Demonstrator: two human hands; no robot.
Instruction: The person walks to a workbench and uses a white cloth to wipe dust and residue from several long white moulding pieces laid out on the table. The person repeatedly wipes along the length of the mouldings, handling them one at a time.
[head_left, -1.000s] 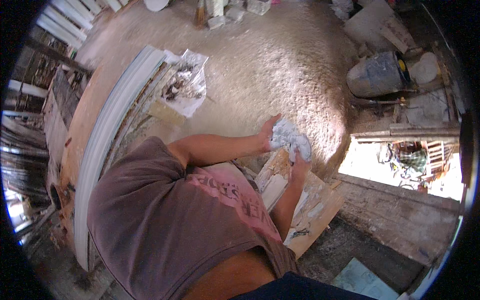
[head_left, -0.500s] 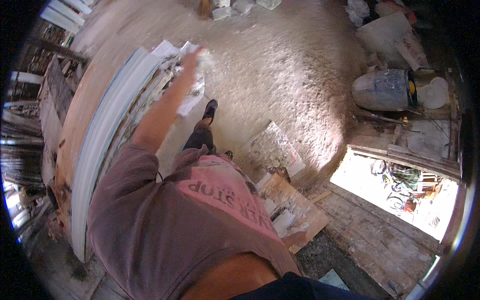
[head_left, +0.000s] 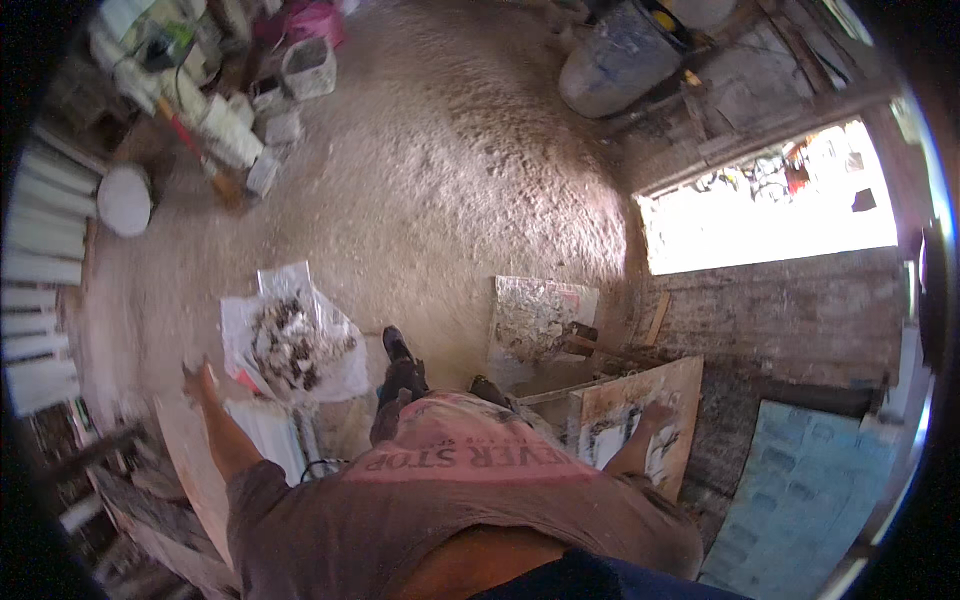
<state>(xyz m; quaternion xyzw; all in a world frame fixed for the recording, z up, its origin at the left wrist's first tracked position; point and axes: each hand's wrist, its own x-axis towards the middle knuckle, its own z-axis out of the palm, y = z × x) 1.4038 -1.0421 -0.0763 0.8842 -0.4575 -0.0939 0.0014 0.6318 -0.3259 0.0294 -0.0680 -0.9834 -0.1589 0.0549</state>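
My left hand (head_left: 202,380) is out to the left with its fingers apart and nothing in it. Just right of it, a white plastic sheet (head_left: 350,368) lies spread on the floor, bearing a heap of dark and pale rubble (head_left: 292,342). Between that sheet and my body are pale panels (head_left: 268,432), partly hidden by my arm and shirt. On my right side, my right hand (head_left: 655,416) is in front of a wooden board (head_left: 685,385) smeared with white. Its fingers are too small and blurred to read, and whether it touches the board is unclear.
A second whitish, crusted board (head_left: 540,310) lies ahead to the right. A blue barrel (head_left: 620,62) lies at the far right, near a bright opening (head_left: 770,215) in the planks. Far left are a broom (head_left: 222,186), a square bucket (head_left: 310,70) and a white bucket (head_left: 125,200). A light-blue panel (head_left: 800,490) leans at right.
My view has turned. My left hand, earlier stretched over the pale sheets beside the long white panels, is now left of the sheet. My right hand has come up beside the smeared board.
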